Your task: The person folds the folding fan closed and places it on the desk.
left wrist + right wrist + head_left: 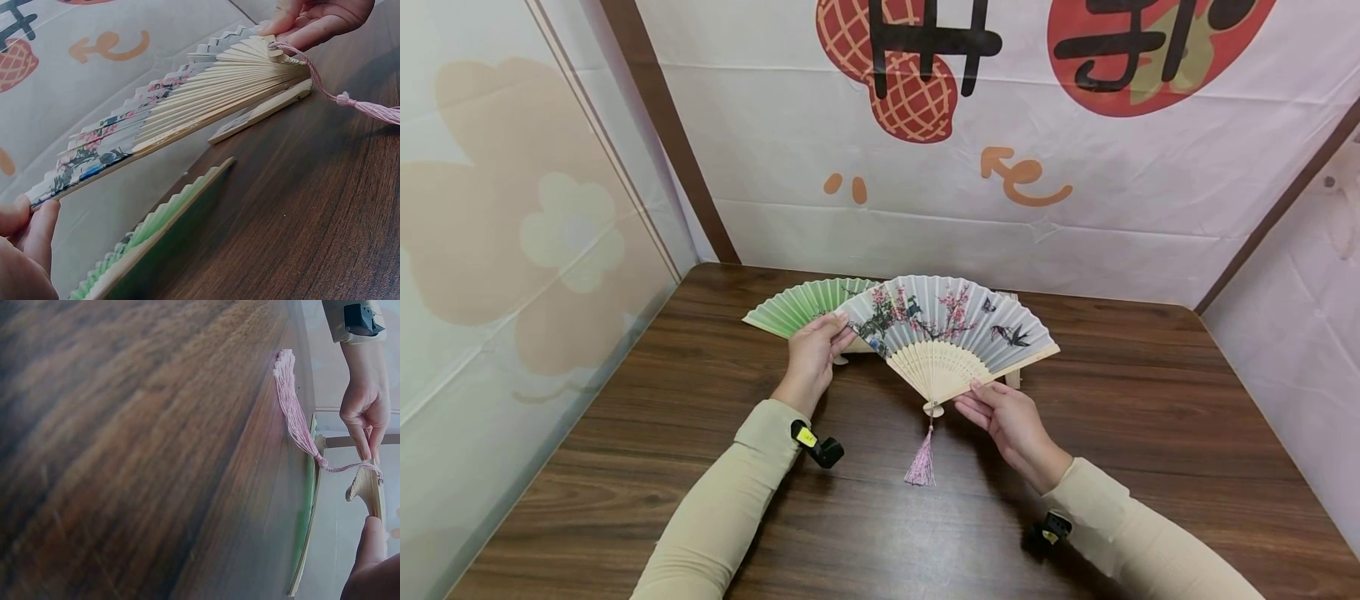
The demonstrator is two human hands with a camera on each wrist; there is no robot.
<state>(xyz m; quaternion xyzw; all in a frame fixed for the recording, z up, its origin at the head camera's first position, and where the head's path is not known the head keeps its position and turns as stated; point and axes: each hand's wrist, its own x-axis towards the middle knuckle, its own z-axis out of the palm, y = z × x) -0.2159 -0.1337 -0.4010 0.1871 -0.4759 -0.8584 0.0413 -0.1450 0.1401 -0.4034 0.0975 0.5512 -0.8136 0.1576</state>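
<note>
A folding fan [951, 321], spread wide, is held up over the table. Its pale grey cloth carries pink blossoms and a dark bird, and its ribs are light wood. At the fan's left end, my left hand [812, 354] pinches the edge between thumb and fingers. Near the pivot, the thumb and fingers of my right hand [1011, 421] grip the outer stick on the right. A pink tassel [921, 460] hangs from the pivot. Behind, partly covered by the held fan and left hand, a green folding fan [801, 304] stands spread on the table.
A wooden table [880, 542] lies below the hands. Another light wooden piece with a printed strip [262, 112], perhaps a folded fan, lies behind the held fan. A printed cloth wall [925, 200] rises at the table's back edge, with more cloth on both sides.
</note>
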